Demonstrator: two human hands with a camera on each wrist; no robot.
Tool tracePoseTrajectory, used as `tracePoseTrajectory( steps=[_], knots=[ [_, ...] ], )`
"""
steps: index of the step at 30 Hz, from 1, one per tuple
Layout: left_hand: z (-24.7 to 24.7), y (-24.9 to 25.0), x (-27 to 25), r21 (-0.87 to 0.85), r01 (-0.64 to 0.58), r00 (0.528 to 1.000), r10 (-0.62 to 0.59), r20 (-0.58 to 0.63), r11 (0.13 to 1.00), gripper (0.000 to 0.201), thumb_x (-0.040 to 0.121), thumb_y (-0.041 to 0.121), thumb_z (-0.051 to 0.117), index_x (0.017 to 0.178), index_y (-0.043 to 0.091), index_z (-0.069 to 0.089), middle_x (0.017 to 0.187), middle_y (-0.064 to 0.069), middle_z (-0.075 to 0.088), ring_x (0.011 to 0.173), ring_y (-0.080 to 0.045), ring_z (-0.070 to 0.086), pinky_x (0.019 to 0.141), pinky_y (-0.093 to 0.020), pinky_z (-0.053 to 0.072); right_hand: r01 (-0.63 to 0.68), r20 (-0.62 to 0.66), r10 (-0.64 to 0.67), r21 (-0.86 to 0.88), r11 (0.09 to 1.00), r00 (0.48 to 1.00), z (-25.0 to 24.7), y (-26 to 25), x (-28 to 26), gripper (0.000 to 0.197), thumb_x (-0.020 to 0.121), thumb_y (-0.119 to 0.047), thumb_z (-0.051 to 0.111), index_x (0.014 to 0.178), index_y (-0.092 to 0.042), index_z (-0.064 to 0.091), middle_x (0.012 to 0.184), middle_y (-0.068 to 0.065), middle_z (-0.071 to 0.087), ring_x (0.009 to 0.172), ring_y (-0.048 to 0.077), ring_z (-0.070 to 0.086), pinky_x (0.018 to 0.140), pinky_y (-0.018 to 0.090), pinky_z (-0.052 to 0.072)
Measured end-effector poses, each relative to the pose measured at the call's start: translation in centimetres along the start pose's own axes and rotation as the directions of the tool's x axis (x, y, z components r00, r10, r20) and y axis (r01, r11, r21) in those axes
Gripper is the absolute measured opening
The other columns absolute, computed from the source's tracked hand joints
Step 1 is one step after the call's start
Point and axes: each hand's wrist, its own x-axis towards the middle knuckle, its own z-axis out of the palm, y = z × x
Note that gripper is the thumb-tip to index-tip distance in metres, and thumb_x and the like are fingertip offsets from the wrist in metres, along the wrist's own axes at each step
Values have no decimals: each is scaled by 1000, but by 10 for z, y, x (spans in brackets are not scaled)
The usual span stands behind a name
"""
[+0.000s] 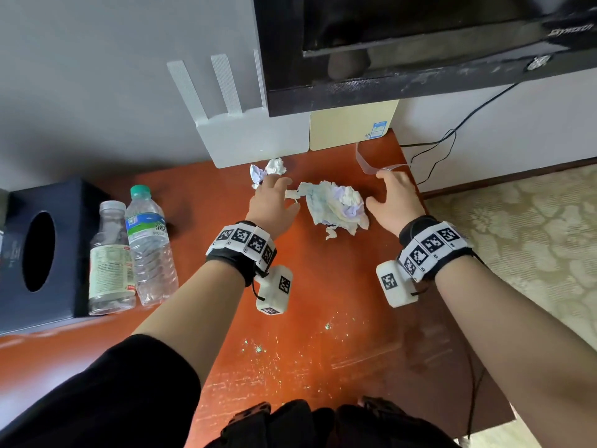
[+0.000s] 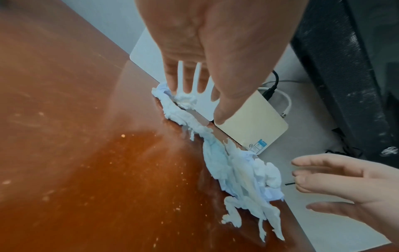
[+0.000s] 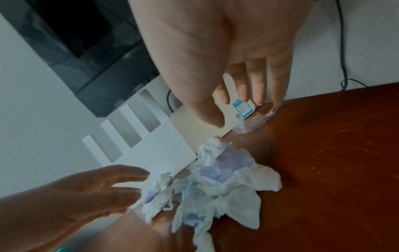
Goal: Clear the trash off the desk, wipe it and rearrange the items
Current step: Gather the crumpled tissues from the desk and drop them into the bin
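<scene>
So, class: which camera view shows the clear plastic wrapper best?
The head view: the clear plastic wrapper lies whole at the desk's far edge by the right hand. The right wrist view shows it partly behind fingers; the left wrist view does not show it.

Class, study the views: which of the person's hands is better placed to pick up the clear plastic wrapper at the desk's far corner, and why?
Right. The right hand has fingertips at the clear plastic wrapper; the left hand reaches toward the small tissue wad, beyond the large crumpled tissue.
</scene>
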Motion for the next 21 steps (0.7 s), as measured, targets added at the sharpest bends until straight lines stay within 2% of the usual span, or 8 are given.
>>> tracePoseTrajectory(
  steps=[4, 6, 9, 12, 14, 17, 19, 21],
  knots=[
    [7, -1, 20, 65, 61, 997, -57, -57, 996, 65, 85, 22, 60, 143, 19, 30, 154, -8, 17, 141, -29, 17, 112, -47, 20, -62, 1, 62, 71, 996, 998, 4, 2, 37, 54, 90, -19, 57, 140, -17, 38, 143, 9, 35, 122, 28, 47, 97, 36, 43],
    [10, -4, 28, 80, 84, 995, -79, -68, 993, 75, 80, 19, 63, 145, 22, 24, 155, -6, 9, 143, -28, 9, 113, -46, 16, -96, 26, 94, 111, 989, 995, 6, 3, 53, 58, 89, -20, 58, 142, -19, 36, 146, 8, 30, 122, 27, 47, 95, 32, 40],
    [14, -10, 39, 111, 133, 991, -129, -41, 985, 88, 76, 25, 67, 147, 30, 14, 157, -2, 0, 145, -26, 0, 113, -50, 16, -162, 99, 150, 122, 979, 984, 10, 3, 70, 61, 89, -21, 60, 144, -20, 33, 147, 9, 28, 126, 26, 43, 97, 31, 37],
    [15, -14, 48, 122, 152, 988, -156, 23, 981, 94, 76, 32, 67, 148, 35, 7, 157, 1, -6, 146, -25, -5, 114, -52, 14, -179, 105, 168, 105, 978, 980, 18, 6, 78, 50, 88, -20, 61, 136, -18, 46, 139, 10, 36, 119, 28, 48, 99, 34, 39],
    [16, -16, 53, 117, 158, 986, -162, 32, 981, 94, 76, 39, 68, 148, 37, 7, 158, 1, -6, 146, -24, -6, 114, -52, 12, -158, 84, 151, 86, 984, 985, 23, 9, 80, 32, 88, -19, 61, 120, -16, 58, 128, 9, 46, 109, 27, 54, 89, 30, 41],
    [17, -19, 58, 133, 150, 987, -157, 40, 980, 83, 79, 44, 64, 147, 37, 16, 158, 1, 1, 146, -25, -3, 115, -49, 8, -107, 95, 101, 53, 993, 990, 25, 10, 81, 11, 90, -14, 57, 97, -10, 65, 104, 5, 62, 94, 23, 58, 73, 25, 38],
    [17, -20, 59, 143, 109, 993, -114, 31, 984, 63, 86, 38, 58, 142, 33, 31, 155, -1, 15, 144, -25, 7, 114, -47, 11, -94, 103, 86, 76, 993, 991, 24, 8, 78, 11, 93, -14, 54, 91, -8, 62, 92, 3, 61, 85, 20, 55, 67, 25, 37],
    [18, -21, 57, 127, 82, 997, -80, -17, 988, 41, 92, 26, 52, 133, 28, 46, 146, -1, 30, 137, -24, 21, 108, -45, 21, -83, 60, 77, 114, 990, 995, 21, 6, 74, 18, 96, -21, 51, 83, -9, 56, 82, 3, 57, 75, 18, 51, 55, 25, 32]
  ],
)
